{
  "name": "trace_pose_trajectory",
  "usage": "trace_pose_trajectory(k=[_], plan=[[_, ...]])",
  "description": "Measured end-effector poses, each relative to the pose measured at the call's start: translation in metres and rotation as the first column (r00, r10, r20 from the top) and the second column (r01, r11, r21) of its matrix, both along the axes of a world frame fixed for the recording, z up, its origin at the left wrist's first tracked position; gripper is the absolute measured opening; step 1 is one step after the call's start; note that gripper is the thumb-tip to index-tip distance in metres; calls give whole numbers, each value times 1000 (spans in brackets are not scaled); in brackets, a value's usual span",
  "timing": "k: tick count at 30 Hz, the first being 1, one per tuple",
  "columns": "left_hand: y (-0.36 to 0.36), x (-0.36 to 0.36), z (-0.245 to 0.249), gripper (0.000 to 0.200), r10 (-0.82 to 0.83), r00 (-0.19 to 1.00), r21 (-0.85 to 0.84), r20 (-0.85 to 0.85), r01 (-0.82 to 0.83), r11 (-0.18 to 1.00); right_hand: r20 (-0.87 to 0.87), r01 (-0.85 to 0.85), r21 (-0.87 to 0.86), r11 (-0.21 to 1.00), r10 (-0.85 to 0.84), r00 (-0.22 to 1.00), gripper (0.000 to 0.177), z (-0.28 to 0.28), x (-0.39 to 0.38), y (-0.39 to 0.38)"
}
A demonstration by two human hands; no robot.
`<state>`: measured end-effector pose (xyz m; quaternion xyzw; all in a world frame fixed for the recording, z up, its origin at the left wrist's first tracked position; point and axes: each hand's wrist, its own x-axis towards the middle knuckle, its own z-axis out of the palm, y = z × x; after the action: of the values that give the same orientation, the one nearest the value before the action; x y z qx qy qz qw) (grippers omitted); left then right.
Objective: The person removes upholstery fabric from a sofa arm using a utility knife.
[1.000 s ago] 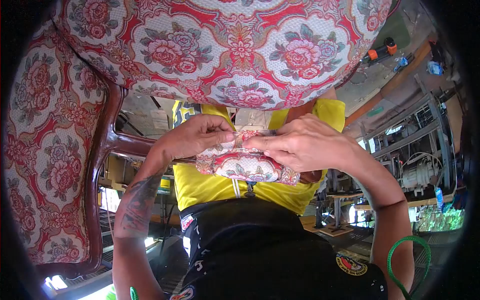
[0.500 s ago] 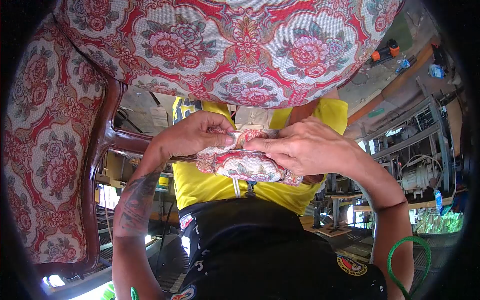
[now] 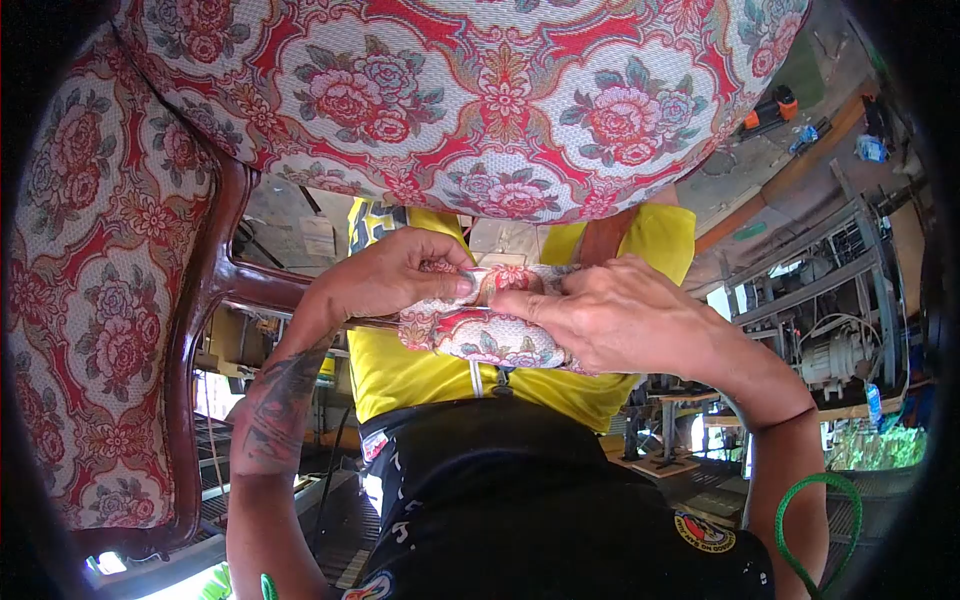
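Both hands are at a small padded armrest covered in red and cream floral fabric, in the middle of the view. My left hand is closed, thumb and fingers pinching the fabric at the left part of the pad's top. My right hand wraps round the right end, its thumb and fingers pressing a fold of the cover close to the left thumb. What lies under the right palm is hidden. A dark, glossy wooden arm rail runs from the chair frame towards the pad.
A large cushion in matching floral fabric fills the top of the view. The upholstered chair back stands at left in its wooden frame. An orange and black tool lies at upper right, above a metal rack. A green cord loop hangs lower right.
My right hand has shifted slightly down and covers more of the pad's right end. The left hand keeps its pinch. The view has moved a little.
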<state>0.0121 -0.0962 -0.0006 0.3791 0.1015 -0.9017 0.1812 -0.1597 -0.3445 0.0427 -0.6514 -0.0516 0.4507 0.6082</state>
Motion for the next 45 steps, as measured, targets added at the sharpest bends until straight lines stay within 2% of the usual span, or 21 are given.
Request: trace_pose_trajectory(k=[3,10,12,13,15,17,19,22,24,28,30,32,34,35,37,41,43,45], plan=[[0,-1,2,25,-8,1000,-6,26,8,1000,30,51,5,999,-51,998,58,3,-3,3],[8,-5,6,19,2,995,-18,95,0,1000,83,58,-25,998,-55,995,62,9,-9,2],[2,-3,8,20,-26,994,-17,103,28,999,6,-57,-64,996,57,998,51,14,-6,-9],[-1,-3,8,20,-53,992,-15,115,56,998,8,-57,-66,996,57,998,51,14,-9,-11],[6,-4,6,21,-55,994,-7,99,56,998,26,43,-42,998,-42,999,59,14,-16,-9],[5,-4,5,23,-51,996,-11,78,52,999,17,73,-17,997,-73,997,57,8,-20,-8],[1,-2,9,24,-51,987,-23,155,55,998,5,103,8,995,-103,995,56,0,-21,-11],[-2,7,14,29,-89,986,-10,142,91,996,48,107,68,992,-110,993,53,-14,-21,-15],[6,8,13,31,-81,989,1,122,81,997,195,130,64,989,-141,971,51,-23,-22,-16],[4,9,12,37,-110,993,32,44,109,994,158,49,65,997,-59,986,48,-18,-1,-25],[5,7,13,35,-110,992,29,65,108,994,142,29,28,999,-33,989,47,-9,14,-35],[4,7,14,34,-114,990,18,86,113,993,183,51,37,998,-57,981,47,-17,15,-32],[1,9,15,33,-7,999,29,50,6,1000,223,73,45,996,-81,971,47,-28,11,-27],[1,9,13,33,-8,999,29,54,6,1000,238,105,66,992,-118,964,46,-35,6,-20],[1,10,13,33,-124,988,-44,92,128,991,253,136,96,986,-156,955,45,-46,1,-13],[5,10,17,35,-151,974,-69,168,165,984,224,184,188,965,-225,948,43,-55,-1,-7],[7,10,16,36,-23,993,14,119,22,1000,208,184,218,959,-229,951,43,-57,-2,-3],[6,12,12,36,-19,994,2,106,19,1000,209,205,240,949,-257,943,40,-60,-4,2]])
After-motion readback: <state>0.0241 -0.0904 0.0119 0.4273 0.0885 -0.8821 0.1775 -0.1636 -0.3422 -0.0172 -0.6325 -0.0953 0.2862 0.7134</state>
